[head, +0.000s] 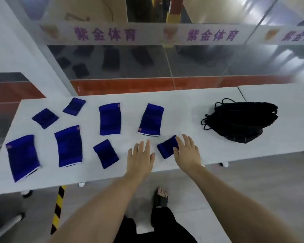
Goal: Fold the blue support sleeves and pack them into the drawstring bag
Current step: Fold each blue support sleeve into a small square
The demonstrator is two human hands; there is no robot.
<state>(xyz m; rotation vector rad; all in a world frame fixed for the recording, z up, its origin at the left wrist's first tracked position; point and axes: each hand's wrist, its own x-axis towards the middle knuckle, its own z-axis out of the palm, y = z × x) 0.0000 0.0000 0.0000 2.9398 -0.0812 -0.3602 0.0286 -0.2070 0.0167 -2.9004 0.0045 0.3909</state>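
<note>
Several blue support sleeves lie spread flat over the white table (pixel 182 102). A small sleeve (pixel 166 149) lies near the front edge, and my right hand (pixel 188 153) rests on its right end with straight fingers. My left hand (pixel 140 158) lies flat on the bare table just left of that sleeve, fingers straight, holding nothing. Two long sleeves (pixel 110 119) (pixel 152 120) lie further back in the middle. More sleeves, such as one long one (pixel 68 146), lie to the left. The black drawstring bag (pixel 239 120) sits at the right, cords loose on its left side.
The table's front edge runs just under my wrists. A second white table (pixel 279 92) joins on the right. Glass panels with a printed banner (pixel 147 34) stand behind the table. My sandalled foot (pixel 161 197) shows on the grey floor below, beside yellow-black tape (pixel 59 206).
</note>
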